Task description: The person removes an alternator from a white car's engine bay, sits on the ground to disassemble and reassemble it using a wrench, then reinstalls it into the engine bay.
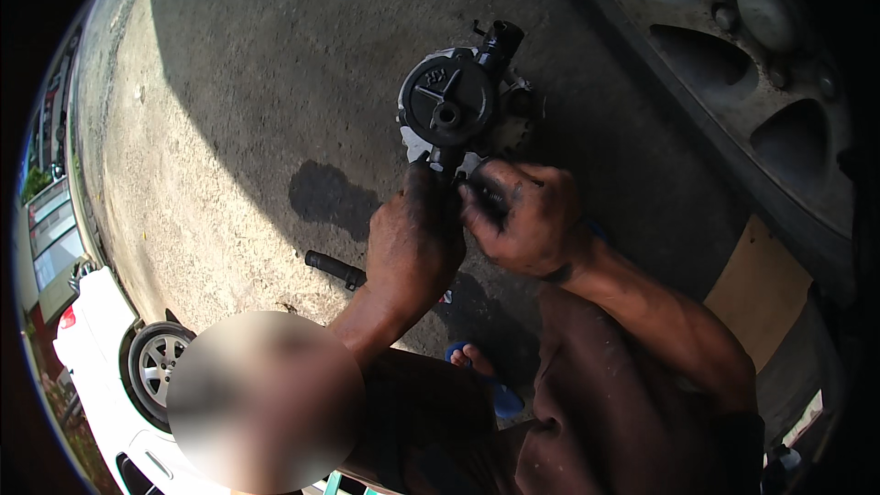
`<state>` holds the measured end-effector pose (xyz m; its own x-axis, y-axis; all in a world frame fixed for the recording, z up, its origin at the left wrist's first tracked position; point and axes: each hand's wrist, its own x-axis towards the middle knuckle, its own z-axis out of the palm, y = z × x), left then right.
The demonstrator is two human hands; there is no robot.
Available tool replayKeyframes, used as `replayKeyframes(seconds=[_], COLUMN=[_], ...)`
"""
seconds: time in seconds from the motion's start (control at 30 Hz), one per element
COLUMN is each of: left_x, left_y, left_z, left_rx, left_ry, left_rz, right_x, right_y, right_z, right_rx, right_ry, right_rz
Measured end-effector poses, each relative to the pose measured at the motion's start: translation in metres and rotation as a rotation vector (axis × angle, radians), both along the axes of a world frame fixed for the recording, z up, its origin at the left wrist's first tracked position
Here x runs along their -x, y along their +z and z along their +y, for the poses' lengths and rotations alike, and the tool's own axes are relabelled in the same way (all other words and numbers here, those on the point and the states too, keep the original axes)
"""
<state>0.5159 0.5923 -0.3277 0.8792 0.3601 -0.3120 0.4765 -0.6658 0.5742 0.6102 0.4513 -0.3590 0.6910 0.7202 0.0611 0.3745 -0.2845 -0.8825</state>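
Note:
A round black car part (449, 101) with raised ribs, a central boss and a pipe stub at its upper right lies on the concrete, with pale, dirty metal beneath it. At its near edge my left hand (415, 234) is closed, its blackened fingers pressed against the short lower fitting (445, 159). Close beside it, my right hand (527, 218) has its fingers curled in a pinch by the same fitting. What lies between the fingertips of either hand is hidden. Near my left wrist lies a short black hose (334, 268) on the ground.
A large dirty wheel (779, 73) stands close on the right, with a sheet of cardboard (756, 293) below it. A dark wet stain (330, 199) marks the concrete. Below my hands is a foot in a blue sandal (500, 394). A white car (105, 357) is at the left.

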Motion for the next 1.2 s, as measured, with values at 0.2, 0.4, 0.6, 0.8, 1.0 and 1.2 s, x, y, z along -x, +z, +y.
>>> replayKeyframes(seconds=[0.2, 0.4, 0.6, 0.8, 1.0, 1.2], left_x=[-0.002, 0.001, -0.005, -0.012, -0.031, -0.089], left_y=[0.002, -0.001, 0.01, 0.039, 0.078, 0.058], left_z=[-0.001, 0.0, -0.003, 0.008, 0.036, 0.022], left_rx=[-0.003, 0.005, -0.04, 0.038, 0.11, -0.062], left_ry=[0.015, 0.005, 0.006, -0.11, 0.053, -0.059], left_rz=[0.014, 0.014, 0.1, 0.152, 0.06, 0.082], right_x=[-0.003, -0.003, -0.005, -0.026, -0.037, -0.026], right_y=[0.013, 0.013, 0.019, 0.02, -0.053, -0.076], right_z=[0.002, 0.003, 0.007, -0.038, -0.097, -0.119], right_rx=[0.067, 0.079, 0.193, 0.301, 0.722, 0.644], right_ry=[-0.008, -0.046, -0.074, -0.147, -0.254, -0.218], right_rz=[0.219, 0.293, 0.52, 0.363, -0.258, -0.147])
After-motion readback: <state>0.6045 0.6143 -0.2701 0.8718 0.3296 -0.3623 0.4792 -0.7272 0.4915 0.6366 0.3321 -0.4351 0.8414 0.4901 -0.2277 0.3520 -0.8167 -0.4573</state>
